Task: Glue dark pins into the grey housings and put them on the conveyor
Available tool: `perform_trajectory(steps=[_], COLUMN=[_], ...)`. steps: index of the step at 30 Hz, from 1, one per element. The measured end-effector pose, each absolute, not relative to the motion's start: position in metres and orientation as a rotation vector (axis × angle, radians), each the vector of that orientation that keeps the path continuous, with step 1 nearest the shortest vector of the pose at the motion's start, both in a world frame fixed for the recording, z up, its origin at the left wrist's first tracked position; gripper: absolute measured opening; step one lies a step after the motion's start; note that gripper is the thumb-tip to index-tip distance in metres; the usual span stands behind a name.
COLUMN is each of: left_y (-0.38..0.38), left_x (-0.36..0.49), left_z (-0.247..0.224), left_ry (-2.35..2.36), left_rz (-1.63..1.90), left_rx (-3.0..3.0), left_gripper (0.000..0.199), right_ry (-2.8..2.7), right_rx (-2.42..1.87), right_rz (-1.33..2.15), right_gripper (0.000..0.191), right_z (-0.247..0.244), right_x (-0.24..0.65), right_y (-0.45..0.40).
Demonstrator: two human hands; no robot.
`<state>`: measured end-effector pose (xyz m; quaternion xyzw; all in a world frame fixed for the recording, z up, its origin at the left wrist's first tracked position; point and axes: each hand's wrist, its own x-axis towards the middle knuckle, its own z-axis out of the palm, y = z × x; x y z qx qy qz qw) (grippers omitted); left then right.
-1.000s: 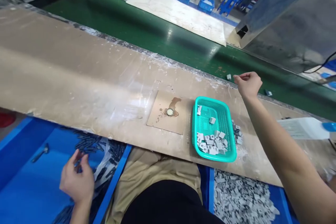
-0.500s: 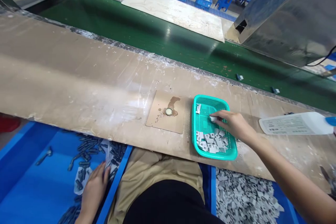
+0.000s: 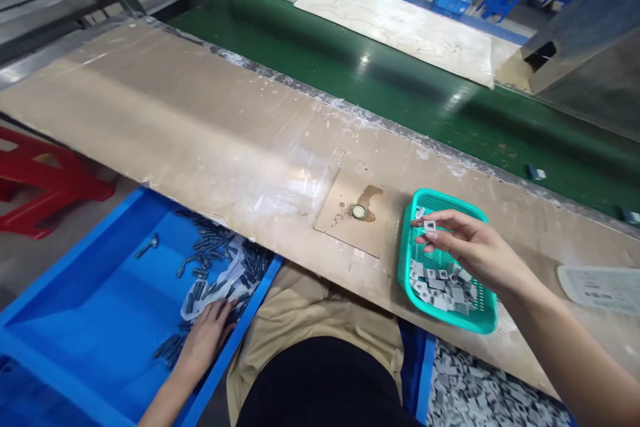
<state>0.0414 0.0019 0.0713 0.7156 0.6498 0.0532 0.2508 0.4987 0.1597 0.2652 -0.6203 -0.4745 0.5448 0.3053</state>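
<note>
Two hands apart: right hand (image 3: 473,250) pinching grey piece (image 3: 429,226) over basket (image 3: 487,321); left hand (image 3: 207,335), grip unclear.

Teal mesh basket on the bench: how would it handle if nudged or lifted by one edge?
The teal mesh basket looks like thin plastic, so probably light and slightly flexible. On the smooth bench it would likely slide. Lifted by one edge, the loose grey pieces would probably shift downhill.

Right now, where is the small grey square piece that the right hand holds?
In the head view, the small grey square piece sits pinched in the fingertips of the right hand, just above the far end of the teal basket, right of the cardboard pad.
</note>
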Motion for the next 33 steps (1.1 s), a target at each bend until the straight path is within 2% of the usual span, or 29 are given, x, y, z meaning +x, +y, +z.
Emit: perform_trajectory(steps=[4,11,15,21,25,28,33], left_y=[0.002,0.029,0.034,0.039,0.050,0.059,0.076], left_x=[0.053,0.068,0.066,0.068,0.081,0.099,0.142], left_z=[0.070,0.081,0.075,0.091,0.133,0.167,0.207], left_ry=[1.868,1.854,1.882,1.794,1.503,1.396,1.302], left_rz=[0.134,0.378,0.482,0.705,0.893,1.008,1.139], left_rx=[1.829,1.462,1.241,0.843,0.426,0.343,0.509], left_gripper=[0.038,0.023,0.025,0.034,0.059,0.047,0.025], right_ry=[-1.432,-2.029,-2.152,-2.204,-2.118,-1.918,-1.422], right_rx=[-1.691,-1.566,-1.556,-1.567,-1.589,-1.603,-1.579], right_rz=[1.392,0.747,0.601,0.599,0.644,0.796,1.272], right_gripper=[0.037,0.028,0.022,0.020,0.021,0.026,0.038], right_z=[0.261,0.255,0.243,0.234,0.239,0.249,0.266], right_x=[0.479,0.434,0.420,0.416,0.417,0.418,0.423], right_y=[0.173,0.189,0.198,0.203,0.200,0.197,0.191])
